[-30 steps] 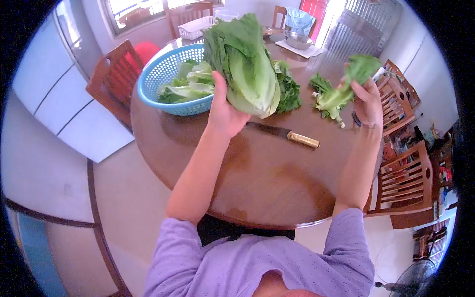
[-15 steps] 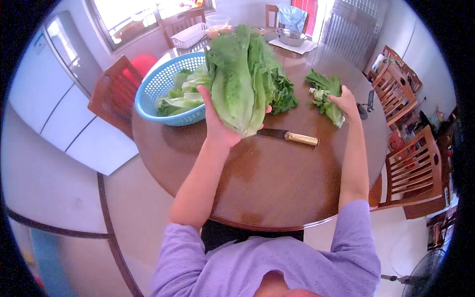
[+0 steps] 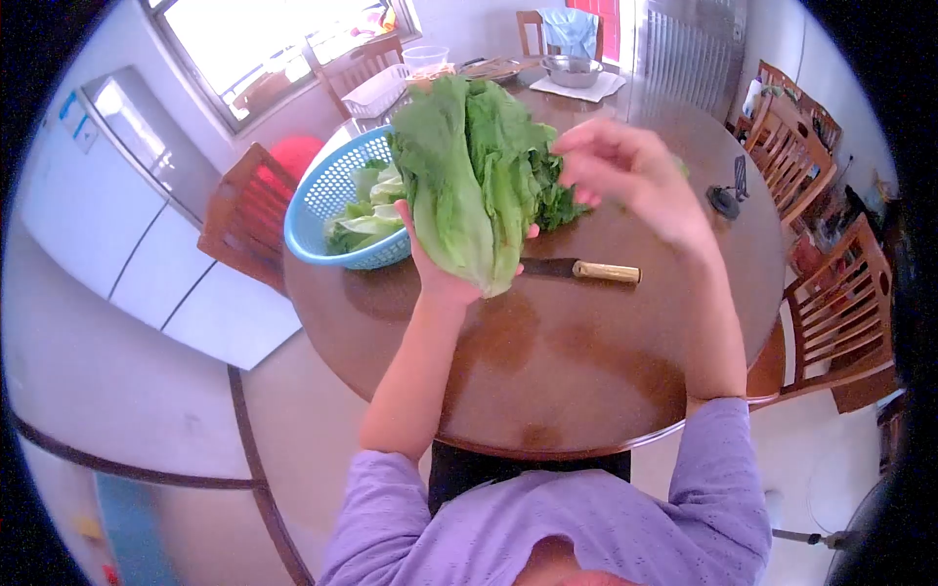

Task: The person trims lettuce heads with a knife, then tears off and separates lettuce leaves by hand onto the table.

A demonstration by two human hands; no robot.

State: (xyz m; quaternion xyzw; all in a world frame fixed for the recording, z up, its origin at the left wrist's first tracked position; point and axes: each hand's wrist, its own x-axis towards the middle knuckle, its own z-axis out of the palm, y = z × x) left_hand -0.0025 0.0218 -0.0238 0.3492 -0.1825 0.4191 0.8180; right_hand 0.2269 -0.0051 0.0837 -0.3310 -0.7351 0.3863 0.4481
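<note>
A head of green romaine-like lettuce [image 3: 459, 186] stands upright in my left hand [image 3: 440, 278], its base in the palm and the fingers wrapped behind it. My right hand [image 3: 630, 176] is raised just right of the lettuce, holding nothing, with its fingers apart and slightly blurred. More dark leafy greens [image 3: 559, 200] lie on the table behind the held lettuce. Below them rests a knife [image 3: 606, 272] with a pale handle, its blade partly hidden by the lettuce. To the left, a blue plastic colander [image 3: 318, 210] contains loose lettuce leaves [image 3: 371, 220].
The round brown table [image 3: 567, 361] has a metal bowl [image 3: 572, 70] and a white basket [image 3: 376, 93] at its far side. A black object [image 3: 723, 200] sits near the right edge. Wooden chairs [image 3: 840, 313] surround the table.
My right hand has let go of the greens at the right and moved left and up toward the lettuce. Those greens are now mostly hidden behind it. The held lettuce sits slightly lower in view.
</note>
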